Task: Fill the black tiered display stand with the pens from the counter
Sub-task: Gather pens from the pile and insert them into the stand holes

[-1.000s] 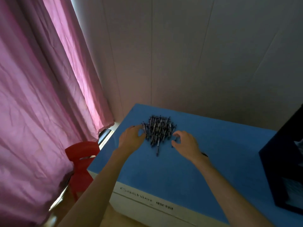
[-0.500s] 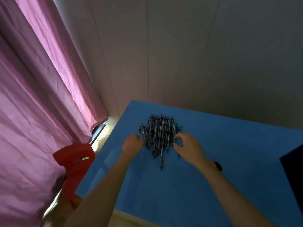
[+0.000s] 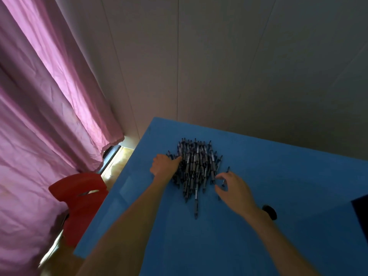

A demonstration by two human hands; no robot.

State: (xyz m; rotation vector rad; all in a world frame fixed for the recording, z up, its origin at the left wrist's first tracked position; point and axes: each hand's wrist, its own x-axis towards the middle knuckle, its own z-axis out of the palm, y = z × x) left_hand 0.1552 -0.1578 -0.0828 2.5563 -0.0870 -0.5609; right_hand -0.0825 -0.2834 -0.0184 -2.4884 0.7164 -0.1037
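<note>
A heap of dark pens (image 3: 196, 166) lies on the blue counter (image 3: 288, 182) near its far left corner. My left hand (image 3: 164, 166) presses against the heap's left side, fingers curled down and their tips hidden among the pens. My right hand (image 3: 234, 189) hovers at the heap's right edge, thumb and fingers spread in a curve. A single stray pen (image 3: 227, 173) lies in the gap between them. One more pen (image 3: 196, 208) sticks out toward me from the heap. Only a dark corner of the black display stand (image 3: 361, 216) shows at the right edge.
A small black round object (image 3: 269, 212) sits on the counter by my right wrist. A red plastic chair (image 3: 79, 200) stands off the counter's left edge, in front of a pink curtain (image 3: 39, 116). A grey panelled wall runs behind the counter.
The view has tilted down and left, so most of the stand has left the frame. My left hand closed in on the heap's side. My right hand drew slightly right, off the heap.
</note>
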